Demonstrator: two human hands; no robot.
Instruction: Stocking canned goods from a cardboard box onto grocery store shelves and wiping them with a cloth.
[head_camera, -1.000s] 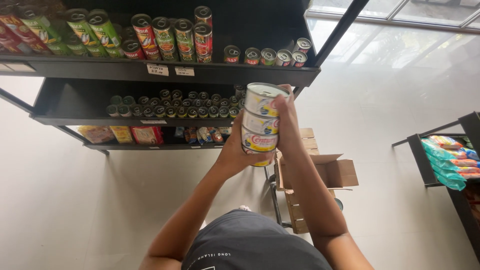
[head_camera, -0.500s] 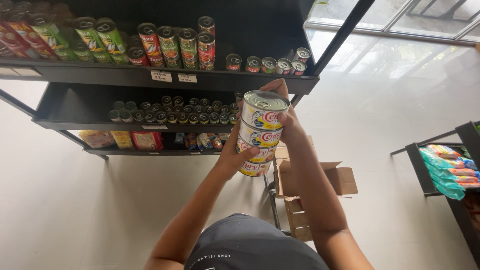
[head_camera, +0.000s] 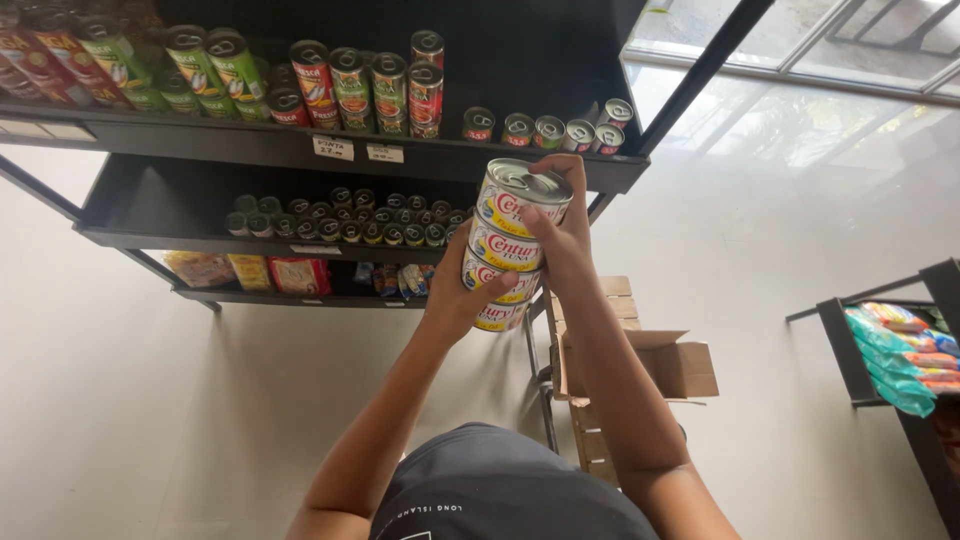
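Yellow-and-white cans: a stack of four short tins, one on top of another, leaning a little, held up in the air in front of the black shelf unit, just below the right end of its top board.
Left hand: wraps the lower part of the stack from the left and beneath; the thumb lies across the label of a lower can, and the other fingers are hidden behind the stack, so their spread cannot be told.
Right hand: clasps the upper cans from the right; fingers curled over the top rim and held close together, thumb pressed on the front of the second can.
Top shelf: tall red and green cans at left, small round tins at right, with white price tags on the edge.
Middle shelf: rows of small dark cans.
Bottom shelf: flat packets.
Floor: pale tiles, with an open cardboard box just right of the forearms.
Far right: another rack with bright packets.
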